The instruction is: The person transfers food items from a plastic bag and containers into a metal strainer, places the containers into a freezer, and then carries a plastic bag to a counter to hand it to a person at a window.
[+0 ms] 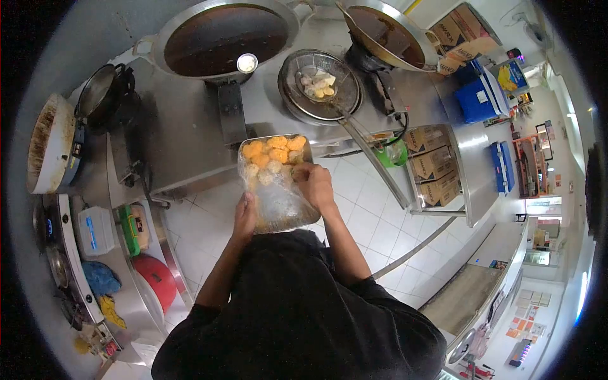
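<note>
A rectangular metal tray is held in front of my body, with clear plastic film over its nearer part. Orange coated balls fill its far end, and paler balls lie just below them. My left hand grips the tray's left side. Over the right side, my right hand has its fingers curled down at the film and paler balls; the fingertips are partly hidden. Beyond the tray, a wire strainer holds several pale and yellowish pieces and rests over a metal bowl.
Two large woks of dark oil, one left and one right, stand at the back of the steel counter. The strainer's long handle juts over the counter edge toward my right. A hose crosses the tiled floor.
</note>
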Tool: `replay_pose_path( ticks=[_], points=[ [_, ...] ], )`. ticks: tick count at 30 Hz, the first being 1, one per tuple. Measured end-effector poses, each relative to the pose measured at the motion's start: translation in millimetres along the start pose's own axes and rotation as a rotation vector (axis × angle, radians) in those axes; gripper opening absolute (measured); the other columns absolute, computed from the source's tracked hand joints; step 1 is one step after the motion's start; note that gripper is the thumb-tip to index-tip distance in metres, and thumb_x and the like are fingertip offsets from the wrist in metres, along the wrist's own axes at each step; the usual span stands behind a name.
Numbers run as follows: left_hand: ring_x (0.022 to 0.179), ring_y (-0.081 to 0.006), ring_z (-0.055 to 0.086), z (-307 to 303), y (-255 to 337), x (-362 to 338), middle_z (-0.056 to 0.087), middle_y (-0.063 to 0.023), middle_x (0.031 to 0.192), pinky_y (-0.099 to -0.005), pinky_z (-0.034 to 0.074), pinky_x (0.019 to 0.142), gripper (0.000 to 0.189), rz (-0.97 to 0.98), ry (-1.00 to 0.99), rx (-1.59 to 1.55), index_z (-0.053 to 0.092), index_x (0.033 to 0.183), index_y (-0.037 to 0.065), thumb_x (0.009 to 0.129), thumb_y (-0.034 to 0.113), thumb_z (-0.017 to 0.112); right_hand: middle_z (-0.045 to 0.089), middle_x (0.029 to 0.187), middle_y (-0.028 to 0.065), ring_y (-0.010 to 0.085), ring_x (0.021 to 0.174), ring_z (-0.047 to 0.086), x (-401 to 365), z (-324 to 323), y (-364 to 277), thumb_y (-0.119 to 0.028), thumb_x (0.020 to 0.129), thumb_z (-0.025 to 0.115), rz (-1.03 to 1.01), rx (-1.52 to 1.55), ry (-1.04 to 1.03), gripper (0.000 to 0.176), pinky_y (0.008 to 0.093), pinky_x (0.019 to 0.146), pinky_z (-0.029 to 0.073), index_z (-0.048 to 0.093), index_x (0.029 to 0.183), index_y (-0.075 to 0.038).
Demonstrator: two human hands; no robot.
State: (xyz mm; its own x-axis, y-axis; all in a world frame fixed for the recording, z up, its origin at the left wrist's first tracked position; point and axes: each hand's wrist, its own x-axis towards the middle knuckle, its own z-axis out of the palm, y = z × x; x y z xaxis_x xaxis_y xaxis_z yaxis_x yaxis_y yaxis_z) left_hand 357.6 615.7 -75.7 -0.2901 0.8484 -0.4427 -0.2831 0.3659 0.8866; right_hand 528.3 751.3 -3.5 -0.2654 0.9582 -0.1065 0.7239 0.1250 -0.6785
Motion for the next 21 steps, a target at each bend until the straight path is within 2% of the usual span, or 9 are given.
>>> replay_pose_path(
  ticks=[5,8,9,11,14,15,17,19,21],
  points=[
    [0.117,-0.0216,0.05,11,20,42,0.055,-0.014,0.125,-0.0377,0.038,0.102,0.066,0.004,0.05,0.006,0.048,0.135,-0.001,0.101,0.054,0.038,0.071,0.083,0.018,0.0326,0.078,0.07,67,-45,-8,-0.002,0.074,0.069,-0.075,0.065,0.047,0.019,0.0381,0.073,0.055,0.073,0.092,-0.005],
    [0.089,-0.0165,0.048,12,18,63,0.052,-0.0045,0.093,-0.0375,0.042,0.076,0.055,0.045,0.056,0.134,0.053,0.106,0.001,0.102,0.053,0.037,0.071,0.082,0.0163,0.0294,0.076,0.071,118,-82,-4,0.001,0.072,0.067,-0.142,0.027,0.135,0.021,0.0366,0.071,0.055,0.073,0.091,-0.004],
    [0.082,-0.0153,0.047,15,17,69,0.051,-0.0023,0.085,-0.0374,0.042,0.07,0.054,0.051,0.066,0.143,0.053,0.099,0.001,0.102,0.053,0.036,0.071,0.084,0.0167,0.0313,0.078,0.071,143,-88,10,-0.004,0.074,0.069,-0.176,0.032,0.179,0.017,0.0388,0.071,0.055,0.074,0.09,-0.007],
    [0.077,-0.0142,0.043,21,10,81,0.047,-0.001,0.08,-0.0371,0.039,0.065,0.055,0.049,0.118,0.067,0.05,0.089,0.003,0.102,0.054,0.037,0.071,0.084,0.0171,0.0331,0.078,0.07,186,-99,24,-0.008,0.076,0.07,-0.156,-0.19,0.177,0.016,0.0412,0.072,0.055,0.073,0.092,-0.008],
    [0.077,-0.0147,0.043,12,-20,103,0.047,-0.0013,0.08,-0.0364,0.039,0.065,0.056,0.066,0.031,0.159,0.05,0.09,0.003,0.101,0.056,0.037,0.07,0.083,0.0173,0.0348,0.077,0.069,203,-95,24,-0.015,0.079,0.07,-0.208,-0.312,0.17,0.016,0.0442,0.071,0.054,0.073,0.095,-0.011],
    [0.078,-0.0152,0.043,18,-18,105,0.048,-0.0015,0.081,-0.0363,0.039,0.066,0.056,0.074,0.082,0.143,0.051,0.092,0.003,0.101,0.056,0.037,0.07,0.083,0.0173,0.0353,0.077,0.068,203,-92,22,-0.018,0.08,0.07,-0.24,-0.319,0.17,0.017,0.0451,0.071,0.054,0.073,0.096,-0.012],
    [0.08,-0.0163,0.045,32,-11,106,0.049,-0.0022,0.084,-0.0362,0.041,0.069,0.057,0.061,0.131,0.152,0.053,0.097,0.002,0.101,0.056,0.036,0.069,0.082,0.0177,0.0358,0.077,0.068,191,-76,24,-0.017,0.078,0.07,-0.459,-0.214,0.088,0.02,0.0453,0.07,0.054,0.072,0.097,-0.014],
    [0.085,-0.0176,0.047,34,7,107,0.053,-0.0034,0.089,-0.0362,0.043,0.075,0.057,-0.005,0.089,0.237,0.056,0.106,0.001,0.102,0.054,0.036,0.07,0.09,0.016,0.0336,0.083,0.069,167,-71,1,-0.017,0.078,0.07,-0.393,-0.548,-0.155,0.024,0.0454,0.071,0.055,0.071,0.101,-0.011],
    [0.091,-0.018,0.049,43,27,102,0.056,-0.0047,0.095,-0.036,0.044,0.081,0.058,-0.046,0.092,0.215,0.056,0.114,0.0,0.103,0.053,0.036,0.067,0.077,0.0184,0.0351,0.08,0.069,163,-40,22,-0.017,0.073,0.07,-0.426,-0.596,-0.167,0.016,0.0445,0.068,0.055,0.072,0.086,-0.008]
  ],
)
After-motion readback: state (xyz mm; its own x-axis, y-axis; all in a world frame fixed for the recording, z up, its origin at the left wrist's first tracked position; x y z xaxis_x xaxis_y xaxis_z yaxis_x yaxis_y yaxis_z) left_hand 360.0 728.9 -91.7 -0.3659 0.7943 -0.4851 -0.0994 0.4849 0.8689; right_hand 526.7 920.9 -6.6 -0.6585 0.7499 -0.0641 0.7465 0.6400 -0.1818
